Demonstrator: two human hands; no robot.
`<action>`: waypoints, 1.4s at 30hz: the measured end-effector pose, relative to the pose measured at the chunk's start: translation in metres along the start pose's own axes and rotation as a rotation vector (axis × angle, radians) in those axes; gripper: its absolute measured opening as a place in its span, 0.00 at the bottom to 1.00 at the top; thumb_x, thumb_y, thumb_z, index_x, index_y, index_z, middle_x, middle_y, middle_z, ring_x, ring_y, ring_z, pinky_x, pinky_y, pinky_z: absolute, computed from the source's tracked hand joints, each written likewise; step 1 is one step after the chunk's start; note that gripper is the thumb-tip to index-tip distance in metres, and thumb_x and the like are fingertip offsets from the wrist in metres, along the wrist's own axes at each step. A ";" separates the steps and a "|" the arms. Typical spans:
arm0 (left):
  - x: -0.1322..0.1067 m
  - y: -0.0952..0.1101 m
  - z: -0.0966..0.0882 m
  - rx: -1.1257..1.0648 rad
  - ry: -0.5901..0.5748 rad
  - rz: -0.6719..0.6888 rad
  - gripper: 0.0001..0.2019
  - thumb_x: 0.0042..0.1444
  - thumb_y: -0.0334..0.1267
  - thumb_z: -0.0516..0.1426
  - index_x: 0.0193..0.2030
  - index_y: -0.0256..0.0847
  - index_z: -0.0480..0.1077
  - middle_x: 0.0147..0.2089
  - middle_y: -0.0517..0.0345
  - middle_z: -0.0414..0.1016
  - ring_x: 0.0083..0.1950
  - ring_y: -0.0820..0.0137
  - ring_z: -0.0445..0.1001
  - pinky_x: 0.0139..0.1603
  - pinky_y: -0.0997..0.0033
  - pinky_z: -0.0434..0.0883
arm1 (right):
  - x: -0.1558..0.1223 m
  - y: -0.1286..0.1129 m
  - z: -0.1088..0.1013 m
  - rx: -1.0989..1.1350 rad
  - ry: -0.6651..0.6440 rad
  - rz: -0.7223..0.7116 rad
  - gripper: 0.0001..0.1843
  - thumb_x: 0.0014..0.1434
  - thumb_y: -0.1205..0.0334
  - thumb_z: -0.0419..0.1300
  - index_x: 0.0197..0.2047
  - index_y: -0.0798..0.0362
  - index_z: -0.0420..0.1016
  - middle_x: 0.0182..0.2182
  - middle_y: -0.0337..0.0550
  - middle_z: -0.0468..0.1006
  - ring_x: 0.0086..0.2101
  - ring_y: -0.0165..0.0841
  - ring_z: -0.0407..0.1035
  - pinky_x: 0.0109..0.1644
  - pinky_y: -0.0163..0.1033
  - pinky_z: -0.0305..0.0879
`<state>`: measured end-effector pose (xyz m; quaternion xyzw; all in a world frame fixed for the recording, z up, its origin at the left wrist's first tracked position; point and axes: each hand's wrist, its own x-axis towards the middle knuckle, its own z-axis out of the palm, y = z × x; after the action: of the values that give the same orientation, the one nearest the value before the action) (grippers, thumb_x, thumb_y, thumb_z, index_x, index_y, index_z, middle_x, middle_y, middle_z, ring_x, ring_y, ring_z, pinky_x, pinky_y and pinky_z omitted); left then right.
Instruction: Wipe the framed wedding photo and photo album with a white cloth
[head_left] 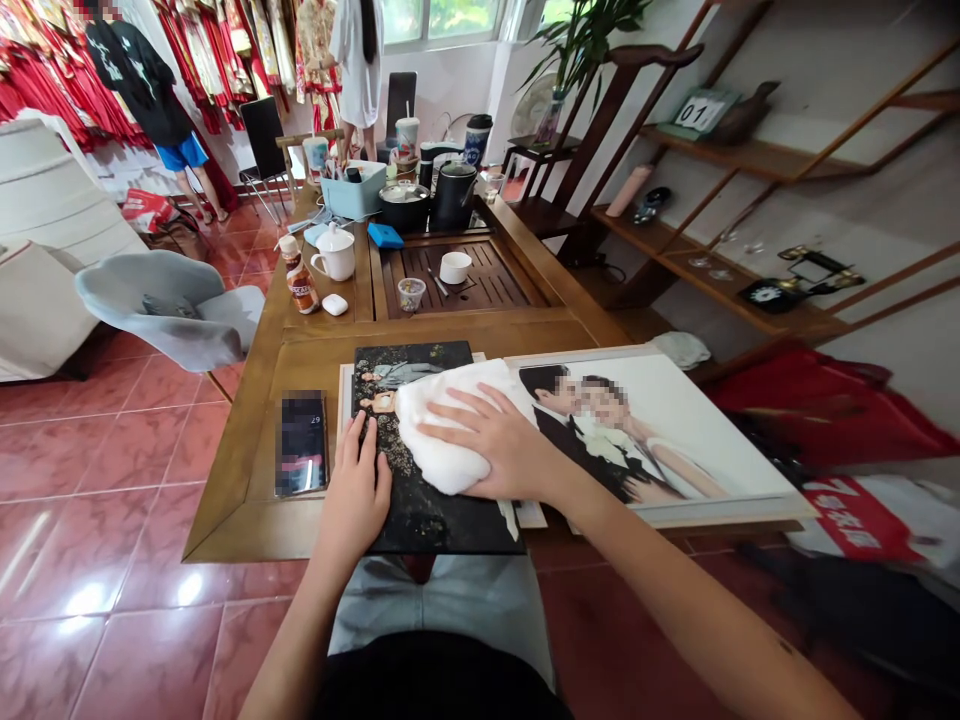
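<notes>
A black photo panel (pixel 450 530) with a printed picture lies at the table's near edge. My right hand (pixel 499 445) presses a folded white cloth (pixel 439 465) onto its surface, fingers spread over the cloth, which hides part of the picture. On the panel's left edge rests my left hand (pixel 356 485), fingers stretched out and holding nothing. To the right is a large white-bordered photo print (pixel 720 430) of a couple; its left part is behind the cloth and panel. A phone (pixel 301 445) lies just left of my left hand.
Farther along the wooden table (pixel 240 510) stand a brown bottle (pixel 298 280), a white teapot (pixel 334 252), a white cup (pixel 455 267) and a black kettle (pixel 454 195). A grey chair (pixel 172 305) is at the left, shelves (pixel 750 165) at the right. Two people stand in the background.
</notes>
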<state>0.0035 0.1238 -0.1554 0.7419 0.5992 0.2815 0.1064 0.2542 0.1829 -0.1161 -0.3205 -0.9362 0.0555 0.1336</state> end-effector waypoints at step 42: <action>-0.001 0.004 -0.002 -0.001 -0.021 -0.004 0.25 0.72 0.35 0.45 0.74 0.36 0.54 0.76 0.38 0.53 0.79 0.52 0.50 0.75 0.42 0.57 | -0.026 -0.034 0.008 0.052 -0.005 -0.054 0.42 0.53 0.48 0.66 0.70 0.39 0.64 0.70 0.43 0.63 0.67 0.52 0.56 0.71 0.64 0.37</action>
<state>0.0057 0.1213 -0.1520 0.7436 0.5994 0.2737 0.1135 0.2517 0.1396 -0.1231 -0.2914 -0.9430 0.0770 0.1409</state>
